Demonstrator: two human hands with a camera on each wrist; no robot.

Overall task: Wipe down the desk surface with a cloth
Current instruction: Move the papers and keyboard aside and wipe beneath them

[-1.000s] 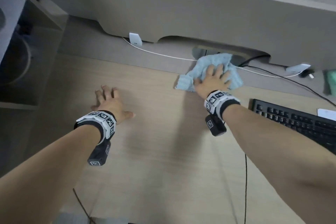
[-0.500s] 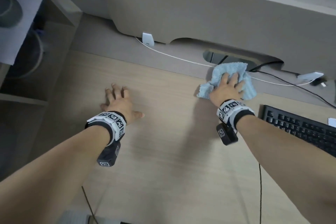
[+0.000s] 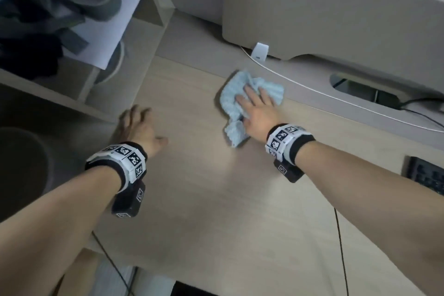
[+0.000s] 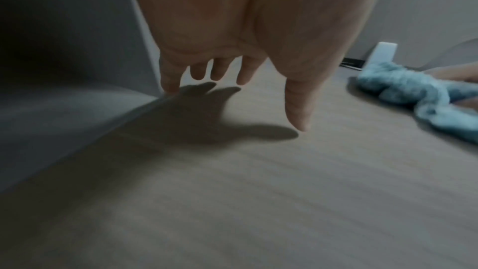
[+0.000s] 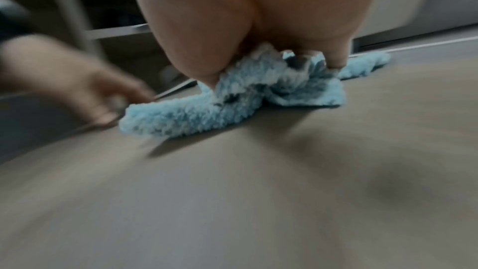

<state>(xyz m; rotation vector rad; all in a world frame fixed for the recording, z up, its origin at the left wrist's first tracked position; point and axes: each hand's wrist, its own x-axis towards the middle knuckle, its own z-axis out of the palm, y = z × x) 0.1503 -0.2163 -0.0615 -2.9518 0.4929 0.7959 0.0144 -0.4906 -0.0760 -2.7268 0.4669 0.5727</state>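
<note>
A fluffy light-blue cloth (image 3: 230,96) lies bunched on the pale wood desk (image 3: 216,211) near its back edge. My right hand (image 3: 258,108) lies on top of it, fingers spread and pressing it down; the right wrist view shows the cloth (image 5: 207,109) squeezed under the right hand (image 5: 258,28). My left hand (image 3: 138,125) rests flat at the desk's left edge, holding nothing. In the left wrist view the left hand (image 4: 245,64) has its fingers straight down on the wood, with the cloth (image 4: 403,89) off to the right.
A white cable (image 3: 336,101) runs along the grey back strip from a white clip (image 3: 259,51). A cable opening (image 3: 355,86) sits at back right. A black keyboard (image 3: 425,175) is at the right edge. Shelves (image 3: 72,19) and a dark bin (image 3: 21,163) stand left of the desk.
My right hand has swept the cloth leftwards along the back of the desk, away from the cable opening. The left hand has slid to the desk's left edge.
</note>
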